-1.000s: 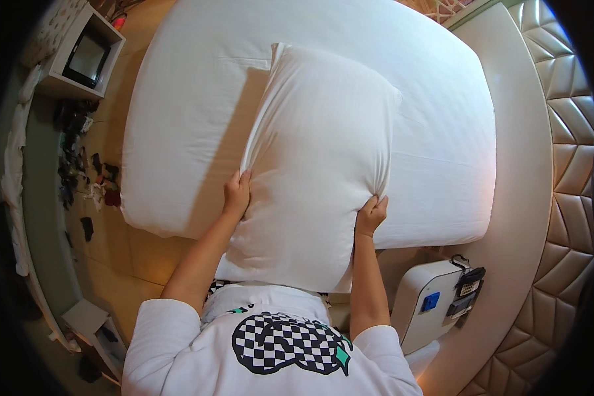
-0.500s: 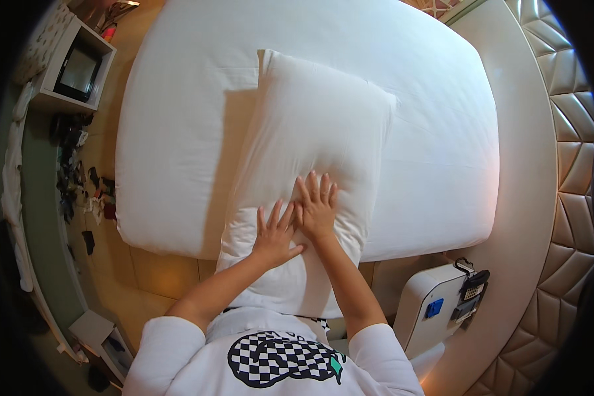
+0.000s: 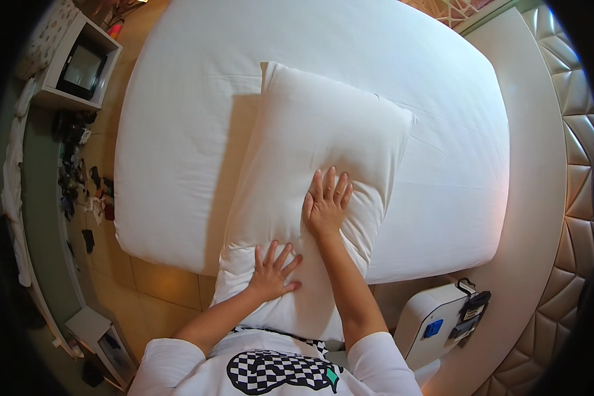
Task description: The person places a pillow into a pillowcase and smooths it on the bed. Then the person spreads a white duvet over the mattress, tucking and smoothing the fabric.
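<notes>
A plump white pillow lies lengthwise from my waist out over the bed, its far corners standing up. My left hand rests flat on its near part, fingers spread. Farther out and to the right, my right hand presses on the pillow with its fingers apart, and creases run out from beside it. Neither hand grips anything. Beneath the pillow's far part is the bed, covered with a smooth white sheet. The pillow's near end meets my shirt.
A white bedside cabinet stands right of me, with a telephone on it. A padded headboard wall runs along the right. At the left, a small screen sits in a white box, and shoes and other items litter the floor.
My left hand has slid back toward me along the pillow. My right hand has shifted slightly right, so the hands are farther apart. The pillow's far end has swung a little right.
</notes>
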Action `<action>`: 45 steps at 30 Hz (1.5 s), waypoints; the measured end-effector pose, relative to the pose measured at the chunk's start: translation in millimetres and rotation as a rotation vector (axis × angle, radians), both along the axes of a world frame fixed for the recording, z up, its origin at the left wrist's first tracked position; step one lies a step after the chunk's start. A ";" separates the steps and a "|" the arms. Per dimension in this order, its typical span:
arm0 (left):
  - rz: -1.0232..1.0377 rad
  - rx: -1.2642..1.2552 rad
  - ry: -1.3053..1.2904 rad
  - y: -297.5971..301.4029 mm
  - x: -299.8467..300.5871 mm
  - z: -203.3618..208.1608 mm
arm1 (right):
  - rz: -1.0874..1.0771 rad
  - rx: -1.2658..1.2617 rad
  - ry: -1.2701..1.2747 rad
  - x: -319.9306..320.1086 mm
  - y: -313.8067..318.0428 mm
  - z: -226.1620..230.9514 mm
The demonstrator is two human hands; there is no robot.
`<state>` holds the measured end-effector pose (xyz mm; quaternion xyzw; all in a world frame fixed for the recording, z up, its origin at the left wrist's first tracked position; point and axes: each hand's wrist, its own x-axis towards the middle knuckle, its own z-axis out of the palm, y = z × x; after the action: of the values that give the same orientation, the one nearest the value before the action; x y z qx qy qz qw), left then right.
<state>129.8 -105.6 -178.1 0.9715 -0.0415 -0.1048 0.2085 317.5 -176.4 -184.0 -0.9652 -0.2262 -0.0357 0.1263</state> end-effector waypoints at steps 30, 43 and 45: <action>0.382 -0.368 0.091 104.1 31.5 -36.1 | -0.618 0.277 0.347 -142.1 -111.4 -11.9; 0.833 -1.172 0.611 108.7 -104.1 -28.0 | -0.962 0.866 0.585 -325.1 -222.7 -114.0; 0.733 -1.053 0.521 118.3 -132.0 -44.5 | -1.101 0.870 0.765 -321.4 -227.0 -106.7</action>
<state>-2.1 12.7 -222.6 0.6355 0.2956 -0.2232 0.6774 -3.9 -403.3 -290.7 -0.7477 0.3762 0.1557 0.5246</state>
